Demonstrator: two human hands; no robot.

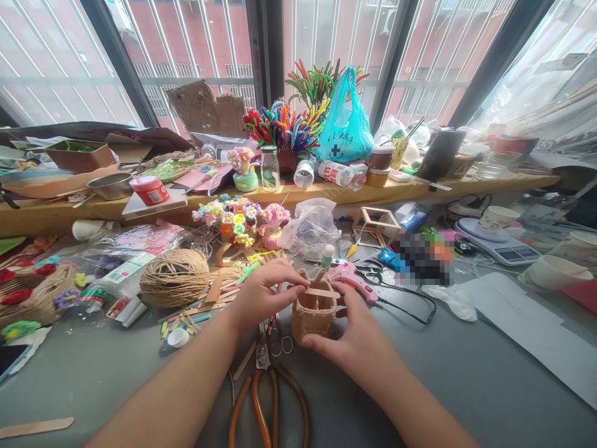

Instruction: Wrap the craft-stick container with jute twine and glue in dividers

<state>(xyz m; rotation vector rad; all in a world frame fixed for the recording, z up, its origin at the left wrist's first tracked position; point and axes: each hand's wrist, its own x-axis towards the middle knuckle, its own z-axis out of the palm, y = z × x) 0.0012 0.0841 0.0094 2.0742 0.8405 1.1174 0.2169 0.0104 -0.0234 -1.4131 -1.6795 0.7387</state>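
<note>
A small twine-wrapped basket (313,317) stands on the grey table (466,379) in front of me. A flat wooden stick (323,292) lies across its open top. My left hand (261,295) pinches the stick's left end between thumb and fingers. My right hand (359,333) is wrapped round the basket's right side and front, steadying it. A pink glue gun (351,277) lies just behind the basket, its black cord trailing right.
Orange-handled pliers (268,398) and small scissors (280,341) lie near my wrists. A ball of twine (173,277) and loose sticks sit left. Craft flower pots (273,224), a plastic bag, a digital scale (501,246) and paper cups crowd the back and right.
</note>
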